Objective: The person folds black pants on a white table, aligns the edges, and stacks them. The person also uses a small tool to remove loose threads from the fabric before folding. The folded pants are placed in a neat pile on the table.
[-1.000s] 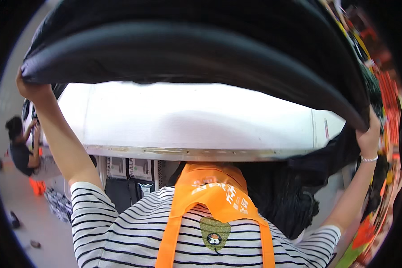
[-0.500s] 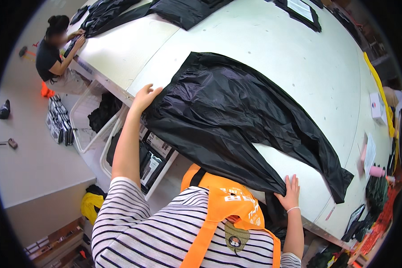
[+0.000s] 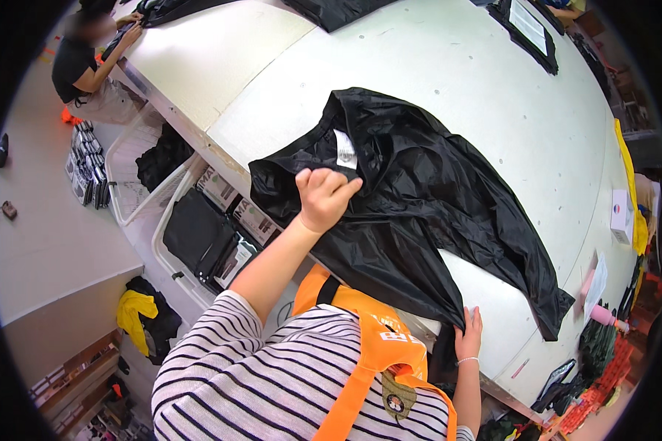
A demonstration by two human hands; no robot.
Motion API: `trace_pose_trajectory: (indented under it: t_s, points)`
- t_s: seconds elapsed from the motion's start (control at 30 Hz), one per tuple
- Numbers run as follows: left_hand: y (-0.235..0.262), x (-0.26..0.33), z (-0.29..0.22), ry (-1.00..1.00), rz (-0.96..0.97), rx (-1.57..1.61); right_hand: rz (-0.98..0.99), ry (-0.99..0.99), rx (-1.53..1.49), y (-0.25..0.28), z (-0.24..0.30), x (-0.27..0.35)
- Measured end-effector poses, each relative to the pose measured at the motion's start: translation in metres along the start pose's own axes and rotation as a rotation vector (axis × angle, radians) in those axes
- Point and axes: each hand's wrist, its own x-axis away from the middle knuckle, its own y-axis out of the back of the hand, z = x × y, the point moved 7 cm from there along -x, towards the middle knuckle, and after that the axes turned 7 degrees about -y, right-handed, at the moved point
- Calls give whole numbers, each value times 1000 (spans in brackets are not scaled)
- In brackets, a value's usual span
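A pair of black shiny trousers (image 3: pixel 485 195) lies across the white table, waist toward the left and legs toward the lower right. My left hand (image 3: pixel 324 200) is closed on the upper layer of the waistband, pulled back so the waist gapes. Inside the waist a white label (image 3: pixel 345 150) shows. At the hem of the nearer leg rests my right hand (image 3: pixel 468 336), its fingers stretched out beside the fabric on the table edge. Whether its thumb presses on the cloth is hard to see.
White baskets (image 3: pixel 154 246) holding dark folded items stand below the table's left edge. A co-worker (image 3: pixel 88 73) handles dark cloth at the far left. On the white table (image 3: pixel 272 95), a black bundle with a paper (image 3: pixel 526 33) lies far right; a white box (image 3: pixel 621 217) stands near the right edge.
My left hand has moved right from the waist's left corner, drawing the upper waistband back and exposing the label. My right hand stays by the hem. The view has shifted slightly.
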Motion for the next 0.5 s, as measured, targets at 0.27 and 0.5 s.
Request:
trace_pose_trajectory:
  t_s: [0.27, 0.5]
  points:
    - [4, 63, 138, 969, -257, 210, -381, -187, -333, 99, -33, -33]
    - [-36, 31, 217, 854, 250, -611, -214, -41, 121, 141, -51, -133]
